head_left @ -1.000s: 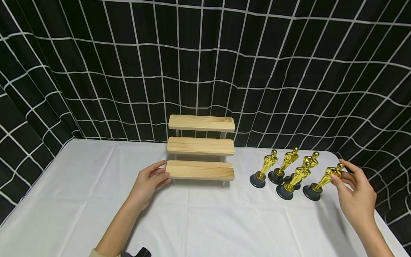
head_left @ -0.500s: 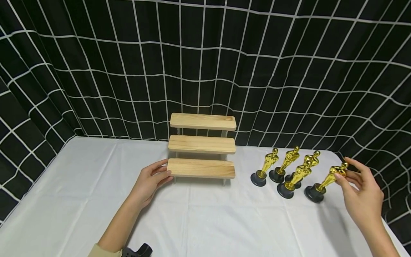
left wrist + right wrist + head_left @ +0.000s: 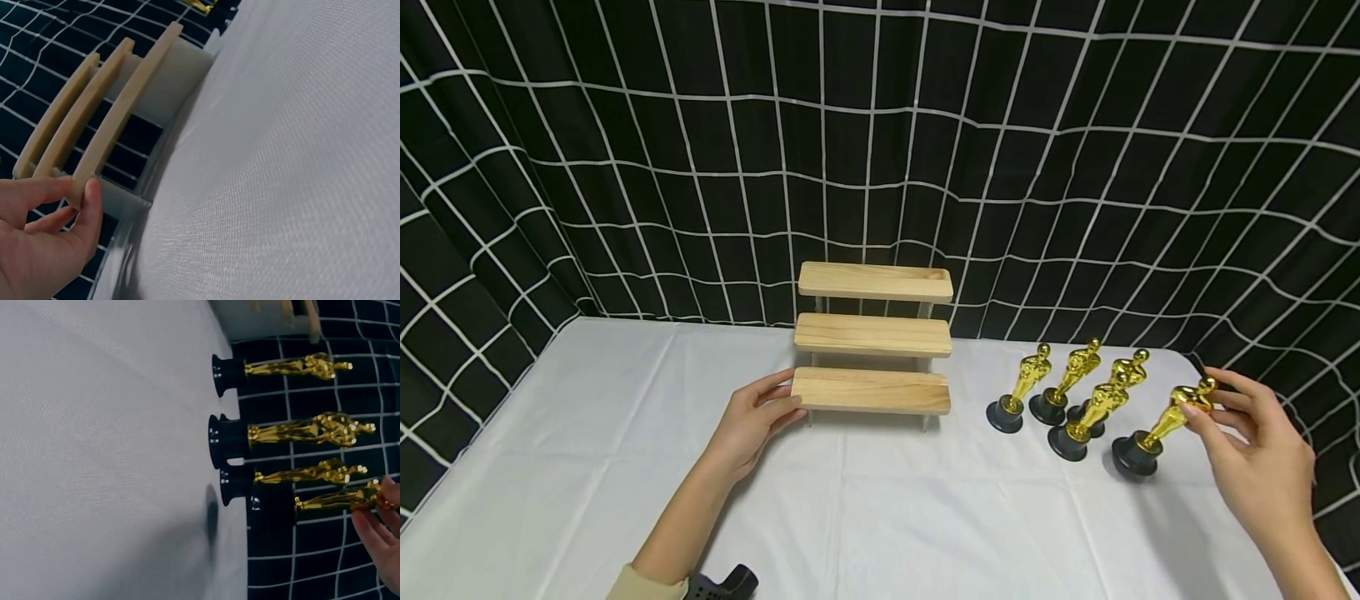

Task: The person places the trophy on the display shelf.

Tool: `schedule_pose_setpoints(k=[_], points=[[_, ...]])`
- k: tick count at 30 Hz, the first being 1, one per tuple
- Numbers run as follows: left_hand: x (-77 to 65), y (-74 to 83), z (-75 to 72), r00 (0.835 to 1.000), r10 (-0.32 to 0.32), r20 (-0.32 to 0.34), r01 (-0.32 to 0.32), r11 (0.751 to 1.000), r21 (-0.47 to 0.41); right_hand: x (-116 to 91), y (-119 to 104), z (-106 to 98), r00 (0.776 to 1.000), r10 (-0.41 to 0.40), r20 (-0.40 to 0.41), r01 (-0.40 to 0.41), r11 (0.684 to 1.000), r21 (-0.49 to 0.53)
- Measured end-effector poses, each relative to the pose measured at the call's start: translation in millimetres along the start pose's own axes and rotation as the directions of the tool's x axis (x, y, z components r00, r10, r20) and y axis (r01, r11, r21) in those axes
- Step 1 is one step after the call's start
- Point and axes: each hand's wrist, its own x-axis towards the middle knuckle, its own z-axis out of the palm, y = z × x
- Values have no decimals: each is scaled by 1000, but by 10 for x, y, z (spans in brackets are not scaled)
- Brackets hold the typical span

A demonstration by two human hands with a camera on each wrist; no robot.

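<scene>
Although little else had shifted over that last second, I saw the right grip (image 3: 1255, 450) draw slightly outward, and the gold statuette (image 3: 1165, 422) it pinched now hung off the counter (image 3: 925, 517), where its base had seemed to stand earlier. From the right wrist view I confirmed it: the black base hung apart from its shadow (image 3: 213, 519) on the cloth. I judged that the lift was only just under way, with the carrying part of the work still undone.

The statuette lay with its head and shoulders between the grip's thumb and fingers, its base pointing down and roughly upright beside its neighbours. Four other statuettes (image 3: 1102, 406) stood just to the left of it, near enough that I thought a sideways swing might knock one.

Well apart, further left, stood the three-tier wooden stand (image 3: 872, 335). The left grip (image 3: 748, 429) held the left end of its lowest board (image 3: 870, 392) between thumb and fingers, which I took as steadying.
</scene>
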Motion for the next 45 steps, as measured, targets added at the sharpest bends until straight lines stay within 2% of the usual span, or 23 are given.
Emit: schedule_pose_setpoints(k=[6,14,20,30,45], points=[[-3,15,5,1000,-2,-2,2,1000,0,-42,-109,-60,997,-73,7,73,997,-1],[-3,20,-4,1000,-5,-7,5,1000,-4,-117,-244,-107,992,-114,46,112,993,28],[-1,22,-15,1000,-16,-11,16,1000,-9,-183,-383,-99,980,-185,69,179,980,86],[11,19,-4,1000,-23,-20,23,1000,-19,-230,-629,-26,963,-240,118,227,967,114],[20,9,-11,1000,-18,-8,18,1000,-12,-216,-954,162,946,-306,109,278,936,216]])
